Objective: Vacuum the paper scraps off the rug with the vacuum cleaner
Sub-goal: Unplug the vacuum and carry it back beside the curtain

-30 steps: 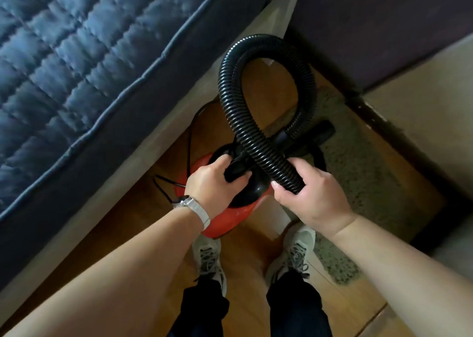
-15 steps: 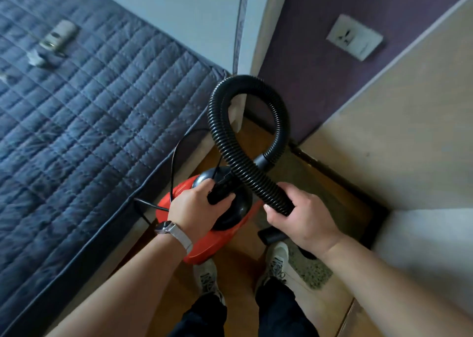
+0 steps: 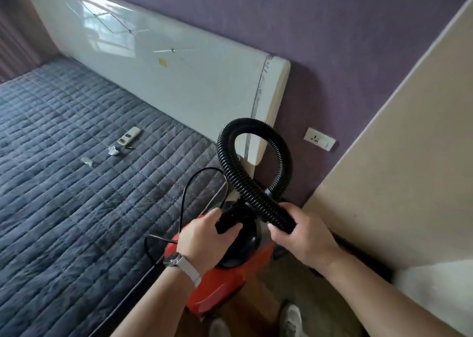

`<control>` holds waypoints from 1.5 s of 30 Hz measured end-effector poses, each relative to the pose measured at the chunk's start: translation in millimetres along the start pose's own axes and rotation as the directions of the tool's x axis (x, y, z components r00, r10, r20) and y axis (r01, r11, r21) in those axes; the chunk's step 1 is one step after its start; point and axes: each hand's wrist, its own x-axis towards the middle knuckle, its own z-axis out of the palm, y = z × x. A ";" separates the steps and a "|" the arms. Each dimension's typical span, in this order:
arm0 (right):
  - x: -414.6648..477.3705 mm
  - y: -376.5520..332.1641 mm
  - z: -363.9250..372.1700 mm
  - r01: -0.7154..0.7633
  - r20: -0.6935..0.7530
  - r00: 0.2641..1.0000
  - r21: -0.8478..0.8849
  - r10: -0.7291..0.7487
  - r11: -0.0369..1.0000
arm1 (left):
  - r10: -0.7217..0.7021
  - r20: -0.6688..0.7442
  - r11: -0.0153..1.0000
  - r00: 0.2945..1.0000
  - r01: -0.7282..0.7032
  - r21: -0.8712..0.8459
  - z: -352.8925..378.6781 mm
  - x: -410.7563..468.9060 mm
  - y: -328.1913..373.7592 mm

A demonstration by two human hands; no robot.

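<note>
Red canister vacuum cleaner [image 3: 217, 293] with a black domed top sits low between the edge of the grey quilted mattress [image 3: 76, 208] and the beige wall panel [image 3: 384, 157], just ahead of the person's pale shoes [image 3: 290, 318]. Whether it rests on the floor cannot be told. The left hand [image 3: 202, 239], with a pale-strapped wristwatch [image 3: 179, 262], has its fingers curled round the black carry handle [image 3: 227, 224]. The right hand [image 3: 302, 236] grips the ribbed black hose [image 3: 230, 167], which loops upward. A thin black cord [image 3: 184, 195] arcs beside the mattress. A speckled beige rug [image 3: 289, 285] shows beneath. On the mattress lie a white remote control [image 3: 129, 136] and white crumpled scraps [image 3: 113, 150].
</note>
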 end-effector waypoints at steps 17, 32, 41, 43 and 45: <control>17.8 -62.0 -52.9 0.279 0.228 0.920 0.190 -0.319 0.941 | -0.252 -0.307 0.963 0.918 0.269 0.012 -75.0 -50.0 58.2; -52.1 -133.9 21.9 0.640 0.414 0.629 0.204 -0.658 0.740 | -0.602 -0.564 0.752 0.565 0.640 -0.161 -96.4 -227.2 23.8; -166.1 -217.4 131.1 0.646 0.481 0.511 0.333 -0.712 0.688 | -0.697 -0.588 0.672 0.410 0.660 -0.336 -131.7 -369.3 -59.4; -197.5 -239.3 164.4 0.645 0.507 0.479 0.351 -0.717 0.679 | -0.719 -0.578 0.651 0.386 0.665 -0.366 -141.7 -407.7 -83.9; -229.5 -261.8 195.1 0.636 0.535 0.451 0.368 -0.715 0.678 | -0.737 -0.570 0.630 0.363 0.674 -0.386 -150.6 -445.3 -110.1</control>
